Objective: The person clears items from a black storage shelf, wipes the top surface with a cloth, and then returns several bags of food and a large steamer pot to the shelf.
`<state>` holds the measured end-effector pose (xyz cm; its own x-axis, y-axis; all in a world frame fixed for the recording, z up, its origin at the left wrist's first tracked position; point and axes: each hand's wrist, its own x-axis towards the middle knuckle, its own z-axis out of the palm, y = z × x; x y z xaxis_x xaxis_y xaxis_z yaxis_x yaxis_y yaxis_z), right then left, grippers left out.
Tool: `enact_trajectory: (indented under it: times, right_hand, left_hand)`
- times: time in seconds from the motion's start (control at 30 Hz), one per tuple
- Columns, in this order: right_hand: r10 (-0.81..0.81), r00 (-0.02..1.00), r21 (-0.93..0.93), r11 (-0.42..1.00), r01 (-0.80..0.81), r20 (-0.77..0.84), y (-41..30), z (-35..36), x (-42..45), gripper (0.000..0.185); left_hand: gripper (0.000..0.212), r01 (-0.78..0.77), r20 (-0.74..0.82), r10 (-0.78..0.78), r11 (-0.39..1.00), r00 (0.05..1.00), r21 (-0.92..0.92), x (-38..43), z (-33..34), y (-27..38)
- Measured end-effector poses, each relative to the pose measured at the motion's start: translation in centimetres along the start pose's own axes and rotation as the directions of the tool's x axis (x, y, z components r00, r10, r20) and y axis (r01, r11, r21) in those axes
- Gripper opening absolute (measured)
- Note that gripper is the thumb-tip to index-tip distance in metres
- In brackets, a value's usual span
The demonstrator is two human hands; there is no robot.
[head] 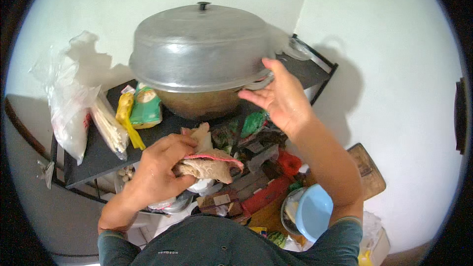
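A large metal pot [199, 105] with a tall domed aluminium lid [199, 44] sits on a black shelf [88, 168]. The lid has a black knob [203, 5] on top. My right hand [282, 98] is at the pot's right side, thumb up by the lid and fingers spread beneath the side handle [260, 82]. Whether it grips the handle is unclear. Bunched in my left hand [162, 166] is a worn beige cloth [210, 166] with a pink edge, held in front of the pot.
Left on the shelf are a plastic bag of white contents [70, 125], bagged pale sticks [107, 125], a yellow bundle [126, 109] and a green packet [146, 107]. Below lie boxes [218, 203] and a light blue basin [316, 212]. A wooden board [369, 171] leans against the right wall.
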<state>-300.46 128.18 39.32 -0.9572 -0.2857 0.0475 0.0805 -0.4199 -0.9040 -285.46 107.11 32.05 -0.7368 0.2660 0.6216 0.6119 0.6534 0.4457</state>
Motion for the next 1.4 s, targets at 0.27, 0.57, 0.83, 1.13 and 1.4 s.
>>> enact_trajectory:
  times: [0.27,0.57,0.83,1.13,1.4]
  right_hand:
    - [-0.248,0.912,-0.524,0.755,0.394,0.328,6.7,-9.4,-8.7,0.073]
    - [-0.275,0.847,-0.563,0.649,0.513,0.454,6.1,-18.6,-3.2,0.044]
    - [-0.478,0.864,-0.986,-0.024,0.164,0.155,-4.6,-27.3,20.5,0.059]
    - [-0.137,0.99,-0.906,-0.416,-0.076,-0.02,-4.6,-26.4,34.7,0.082]
    - [-0.317,0.944,-0.907,-0.419,-0.05,0.094,-3.1,-29.0,38.9,0.021]
  left_hand:
    - [0.053,-0.057,-0.087,0.05,0.995,0.995,-0.085,5.2,9.5,0.3]
    - [0.041,-0.238,0.116,0.243,0.97,0.963,-0.057,10.6,16.4,-2.0]
    - [0.042,-0.185,0.029,0.183,0.965,0.983,0.183,13.4,20.2,-4.7]
    - [0.042,-0.057,0.116,0.044,0.992,0.992,0.116,13.3,20.5,-6.1]
    - [0.044,-0.001,0.111,0.005,1.0,0.994,-0.031,13.6,20.1,-7.0]
